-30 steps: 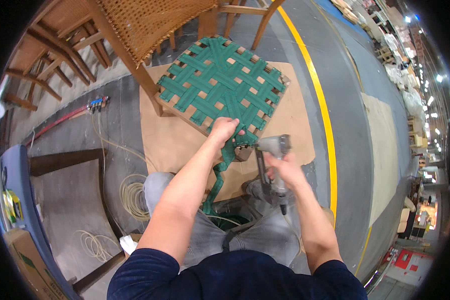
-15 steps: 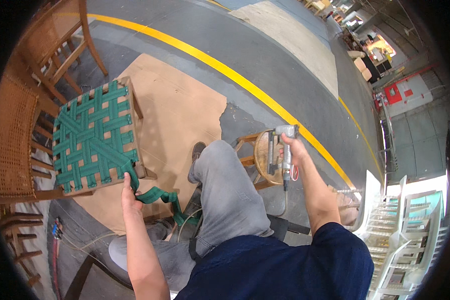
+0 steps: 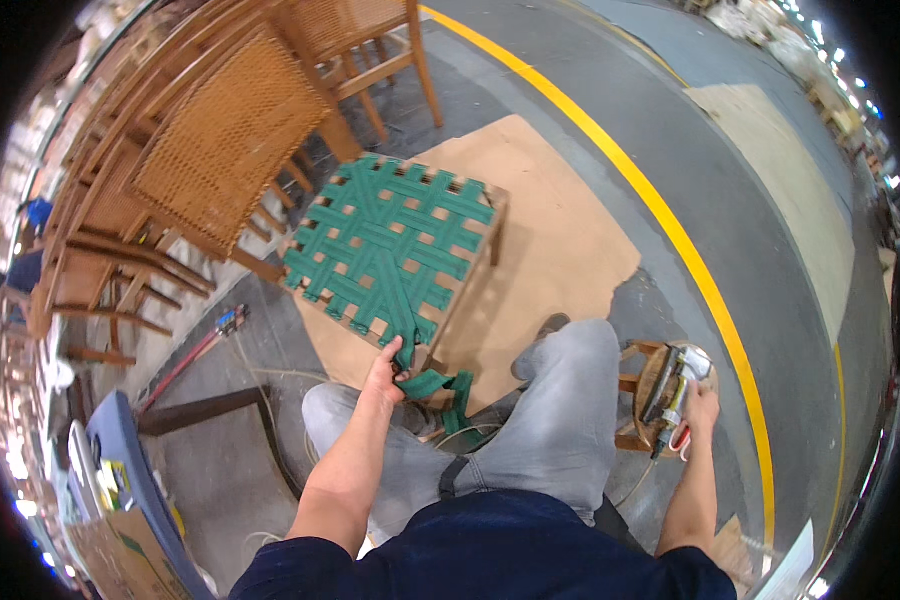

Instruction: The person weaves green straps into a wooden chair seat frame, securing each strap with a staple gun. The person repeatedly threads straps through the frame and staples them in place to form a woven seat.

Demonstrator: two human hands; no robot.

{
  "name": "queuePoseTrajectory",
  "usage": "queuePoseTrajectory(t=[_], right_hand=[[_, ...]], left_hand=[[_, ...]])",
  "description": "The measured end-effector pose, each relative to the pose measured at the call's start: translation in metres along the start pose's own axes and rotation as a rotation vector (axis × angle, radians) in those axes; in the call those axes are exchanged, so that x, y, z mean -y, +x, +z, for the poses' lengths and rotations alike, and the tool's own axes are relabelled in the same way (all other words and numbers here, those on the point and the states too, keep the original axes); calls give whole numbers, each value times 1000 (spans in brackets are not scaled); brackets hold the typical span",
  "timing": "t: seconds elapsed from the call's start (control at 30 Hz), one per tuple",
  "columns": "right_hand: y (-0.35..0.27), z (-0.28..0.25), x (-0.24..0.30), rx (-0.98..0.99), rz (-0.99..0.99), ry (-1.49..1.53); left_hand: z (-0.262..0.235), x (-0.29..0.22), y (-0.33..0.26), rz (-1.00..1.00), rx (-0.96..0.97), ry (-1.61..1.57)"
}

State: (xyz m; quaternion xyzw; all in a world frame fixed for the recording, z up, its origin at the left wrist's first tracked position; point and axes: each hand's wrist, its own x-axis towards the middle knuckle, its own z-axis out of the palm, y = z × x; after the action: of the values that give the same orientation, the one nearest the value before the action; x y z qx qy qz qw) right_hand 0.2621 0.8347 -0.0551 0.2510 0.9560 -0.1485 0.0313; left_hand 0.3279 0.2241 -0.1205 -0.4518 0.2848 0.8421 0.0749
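A chair seat frame point(image 3: 460, 300) is covered with woven green webbing point(image 3: 380, 240). At its near corner, my left hand point(image 3: 382, 375) is closed on a green webbing strap point(image 3: 425, 385). The strap's loose end hangs between my legs. To my right, my right hand point(image 3: 703, 405) is closed at the handle of a silver and black pneumatic staple gun point(image 3: 678, 390), over a round wooden stool point(image 3: 650, 375). Red and white loops, perhaps scissor handles, show beside that hand point(image 3: 681, 440). My fingers are partly hidden there.
Wooden chairs with woven cane backs point(image 3: 235, 140) crowd the left and far left. Brown cardboard point(image 3: 560, 220) lies under the seat. A thin air hose point(image 3: 280, 373) runs across the floor. A blue chair point(image 3: 140, 480) stands lower left. A yellow line point(image 3: 660, 205) crosses the floor.
My right hand has lowered the staple gun onto or close over the stool. The view has swung left, showing more chairs. My left hand still holds the strap at the seat corner.
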Motion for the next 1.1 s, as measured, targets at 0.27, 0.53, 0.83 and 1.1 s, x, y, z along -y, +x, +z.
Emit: queuePoseTrajectory(t=[0.27,0.53,0.83,1.1], right_hand=[[-56,6,-51,129,77,-36],[-51,-28,-95,55,370,492],[-127,-28,218,397,-1035,404],[-168,101,365,435,-1720,-331]], left_hand=[[-38,-10,-81,-141,-170,655],[-35,-29,-104,-120,145,496],[-37,-68,-93,203,189,258],[-25,-57,-107,257,247,280]])
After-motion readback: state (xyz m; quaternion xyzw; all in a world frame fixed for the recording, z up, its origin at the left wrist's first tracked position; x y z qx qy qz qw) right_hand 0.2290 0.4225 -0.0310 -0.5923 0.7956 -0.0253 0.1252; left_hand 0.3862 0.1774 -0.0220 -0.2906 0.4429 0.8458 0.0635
